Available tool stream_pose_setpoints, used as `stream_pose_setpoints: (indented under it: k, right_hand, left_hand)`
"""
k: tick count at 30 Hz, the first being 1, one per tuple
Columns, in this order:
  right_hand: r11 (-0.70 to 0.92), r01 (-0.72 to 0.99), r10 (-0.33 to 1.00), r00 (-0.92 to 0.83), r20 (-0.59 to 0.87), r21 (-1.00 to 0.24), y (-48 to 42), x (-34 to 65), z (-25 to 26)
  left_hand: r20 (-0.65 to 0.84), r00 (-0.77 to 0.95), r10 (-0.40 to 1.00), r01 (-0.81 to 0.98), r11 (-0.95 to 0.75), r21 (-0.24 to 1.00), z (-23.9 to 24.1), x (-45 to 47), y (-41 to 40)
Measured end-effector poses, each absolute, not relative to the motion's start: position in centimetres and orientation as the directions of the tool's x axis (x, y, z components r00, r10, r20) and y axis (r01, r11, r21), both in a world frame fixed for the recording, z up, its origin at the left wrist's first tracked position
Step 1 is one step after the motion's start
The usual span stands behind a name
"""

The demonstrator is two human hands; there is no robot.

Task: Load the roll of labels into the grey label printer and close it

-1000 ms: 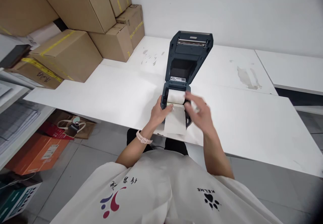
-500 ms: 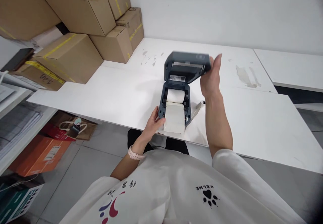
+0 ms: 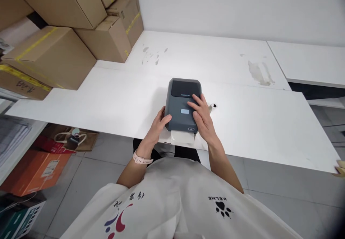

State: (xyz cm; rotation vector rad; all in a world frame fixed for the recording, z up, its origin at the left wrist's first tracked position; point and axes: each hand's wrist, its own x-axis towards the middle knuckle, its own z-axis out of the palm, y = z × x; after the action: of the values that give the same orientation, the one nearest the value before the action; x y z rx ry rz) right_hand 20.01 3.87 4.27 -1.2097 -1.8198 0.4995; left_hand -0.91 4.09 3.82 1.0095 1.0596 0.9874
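Note:
A dark grey label printer [image 3: 178, 106] sits near the table's front edge with its lid down. White label paper [image 3: 183, 137] sticks out from its front. My left hand [image 3: 155, 128] grips the printer's left front side, thumb on top and the other fingers partly hidden behind the edge. On the right part of the lid rests my right hand [image 3: 205, 120], fingers spread over the surface. Just right of that hand lies a small white paper roll [image 3: 213, 106], partly covered by it.
Cardboard boxes [image 3: 61, 57] with yellow tape are stacked at the left of the white table [image 3: 242, 124]. Below, on the floor, are an orange box [image 3: 35, 170] and a paper bag [image 3: 90, 142]. A white wall [image 3: 215, 9] stands behind.
The printer's lid, raised in my right hand before, has come down and now covers the paper roll inside. My right hand has moved down and left onto the lid.

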Motion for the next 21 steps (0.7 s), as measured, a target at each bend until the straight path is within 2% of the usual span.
stream_pose_setpoints:
  k: [7, 16, 18, 21]
  right_hand:
    - [0.477, 0.598, 0.851, -0.131, 0.509, -0.644, 3.5, 19.6, 3.1]
    - [0.450, 0.618, 0.839, -0.046, 0.542, -0.644, 3.6, 19.1, 2.6]
    - [0.460, 0.601, 0.835, -0.042, 0.548, -0.654, 3.6, 19.1, 2.5]
    - [0.478, 0.560, 0.830, -0.034, 0.557, -0.677, 3.6, 19.1, 2.4]
  left_hand:
    - [-0.246, 0.167, 0.955, -0.147, 0.271, 0.951, 4.2, 0.2, 3.7]
    - [-0.166, 0.200, 0.966, -0.097, 0.189, 0.977, 3.3, 0.0, 4.1]
    - [-0.159, 0.149, 0.976, -0.030, 0.165, 0.986, 2.5, -0.2, 2.8]
    - [-0.125, -0.056, 0.991, 0.133, 0.131, 0.982, 1.0, -0.3, -0.7]
